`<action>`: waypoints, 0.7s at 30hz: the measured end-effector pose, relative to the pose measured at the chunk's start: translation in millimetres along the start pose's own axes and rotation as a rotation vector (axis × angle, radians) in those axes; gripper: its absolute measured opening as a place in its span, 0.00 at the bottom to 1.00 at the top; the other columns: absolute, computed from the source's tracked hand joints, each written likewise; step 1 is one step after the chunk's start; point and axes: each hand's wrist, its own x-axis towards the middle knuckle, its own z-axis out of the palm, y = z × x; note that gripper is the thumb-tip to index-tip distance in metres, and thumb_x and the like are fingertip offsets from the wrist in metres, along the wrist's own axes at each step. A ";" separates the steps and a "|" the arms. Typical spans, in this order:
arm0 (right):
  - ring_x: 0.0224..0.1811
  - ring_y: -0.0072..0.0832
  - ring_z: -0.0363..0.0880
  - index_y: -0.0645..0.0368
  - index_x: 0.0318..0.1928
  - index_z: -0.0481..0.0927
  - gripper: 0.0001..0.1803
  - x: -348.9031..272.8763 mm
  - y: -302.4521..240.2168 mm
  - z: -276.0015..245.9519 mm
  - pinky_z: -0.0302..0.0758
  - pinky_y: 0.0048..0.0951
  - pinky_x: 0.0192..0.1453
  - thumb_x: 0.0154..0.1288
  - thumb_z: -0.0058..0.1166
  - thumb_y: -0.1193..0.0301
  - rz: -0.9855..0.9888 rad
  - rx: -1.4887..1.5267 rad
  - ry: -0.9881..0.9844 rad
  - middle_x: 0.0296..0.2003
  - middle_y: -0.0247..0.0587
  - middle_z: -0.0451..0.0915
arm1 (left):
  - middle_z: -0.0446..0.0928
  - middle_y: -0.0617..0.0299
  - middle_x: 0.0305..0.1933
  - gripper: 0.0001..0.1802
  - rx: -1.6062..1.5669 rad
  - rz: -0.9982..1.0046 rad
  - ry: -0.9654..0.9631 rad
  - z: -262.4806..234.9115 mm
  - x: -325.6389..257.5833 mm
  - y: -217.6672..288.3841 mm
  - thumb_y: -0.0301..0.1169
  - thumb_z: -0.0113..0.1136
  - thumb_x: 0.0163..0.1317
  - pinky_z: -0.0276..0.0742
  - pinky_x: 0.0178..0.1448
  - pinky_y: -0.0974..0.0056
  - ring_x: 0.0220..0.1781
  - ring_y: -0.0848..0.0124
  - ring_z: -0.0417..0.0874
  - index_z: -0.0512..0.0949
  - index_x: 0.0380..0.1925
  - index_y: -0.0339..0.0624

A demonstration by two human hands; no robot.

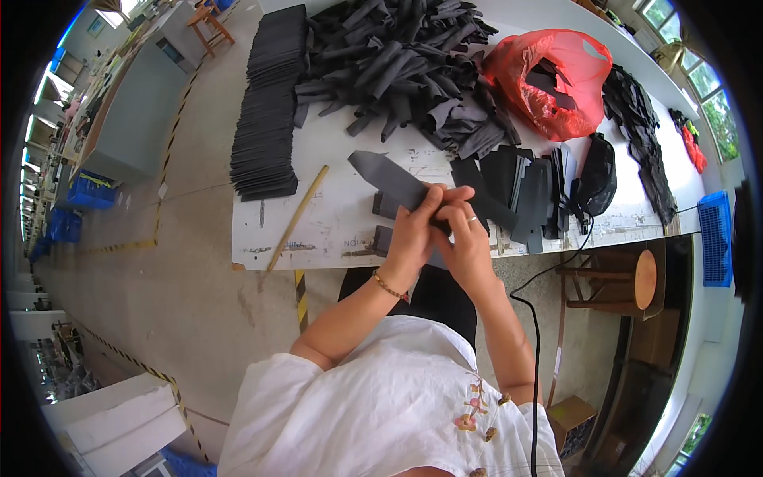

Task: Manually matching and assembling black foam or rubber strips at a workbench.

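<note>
A dark grey flat strip with a pointed end point(385, 176) is held up over the front edge of the white table point(338, 226). My left hand point(412, 236) grips it, thumb on top. Against its near end, the fingers of my right hand point(469, 246), one with a ring, are curled and pinching; part of the strip is hidden behind them. Beneath and beside my hands lie more dark flat pieces point(501, 187). Farther back is a heap of loose, curled dark strips point(381, 60). A long, neat stack of black pieces point(270, 103) runs along the table's left side.
A thin yellowish stick point(296, 219) lies left of my hands, jutting over the edge. Toward the right are a red plastic bag point(584, 67), a black bag point(596, 175) and a row of dark strips point(640, 143). A black cable point(536, 342) hangs beside my right arm, near a wooden stool point(645, 280).
</note>
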 end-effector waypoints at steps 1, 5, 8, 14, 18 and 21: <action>0.39 0.48 0.78 0.62 0.41 0.72 0.17 0.6 -0.2 -1.5 0.77 0.40 0.40 0.52 0.64 0.81 -0.003 0.001 -0.001 0.42 0.50 0.75 | 0.82 0.45 0.47 0.08 0.000 0.004 0.001 -0.7 0.8 2.1 0.34 0.55 0.71 0.77 0.59 0.53 0.51 0.58 0.83 0.75 0.42 0.41; 0.39 0.48 0.78 0.62 0.42 0.72 0.16 -7.0 6.3 -6.3 0.76 0.40 0.40 0.54 0.62 0.82 0.008 -0.069 -0.004 0.41 0.50 0.76 | 0.82 0.44 0.48 0.11 -0.005 -0.069 0.053 -3.7 3.0 8.0 0.36 0.56 0.70 0.77 0.58 0.56 0.51 0.58 0.83 0.75 0.42 0.39; 0.37 0.45 0.79 0.62 0.41 0.74 0.14 -9.3 15.9 -14.4 0.76 0.38 0.39 0.55 0.62 0.82 -0.037 -0.049 -0.024 0.42 0.49 0.76 | 0.81 0.45 0.49 0.15 -0.036 -0.016 0.086 1.7 9.1 18.0 0.38 0.57 0.70 0.77 0.56 0.58 0.49 0.60 0.83 0.74 0.44 0.37; 0.30 0.37 0.77 0.64 0.35 0.76 0.08 4.8 14.2 -24.8 0.74 0.30 0.33 0.57 0.61 0.83 -0.070 0.052 0.011 0.40 0.46 0.78 | 0.82 0.50 0.43 0.16 -0.043 0.130 0.154 16.3 14.6 28.4 0.35 0.52 0.73 0.78 0.58 0.58 0.47 0.59 0.83 0.73 0.50 0.33; 0.28 0.33 0.76 0.64 0.35 0.76 0.08 9.9 14.1 -21.3 0.72 0.27 0.32 0.57 0.61 0.84 -0.043 0.101 0.015 0.38 0.43 0.78 | 0.82 0.51 0.43 0.15 -0.116 0.160 0.142 15.7 12.1 16.1 0.35 0.51 0.73 0.78 0.57 0.58 0.47 0.61 0.84 0.73 0.50 0.33; 0.30 0.38 0.78 0.63 0.35 0.76 0.08 8.8 12.8 -20.2 0.75 0.31 0.33 0.58 0.61 0.81 -0.026 0.113 0.015 0.38 0.44 0.78 | 0.82 0.51 0.44 0.15 -0.103 0.166 0.137 15.5 9.5 16.4 0.34 0.51 0.73 0.79 0.57 0.58 0.47 0.61 0.84 0.73 0.50 0.33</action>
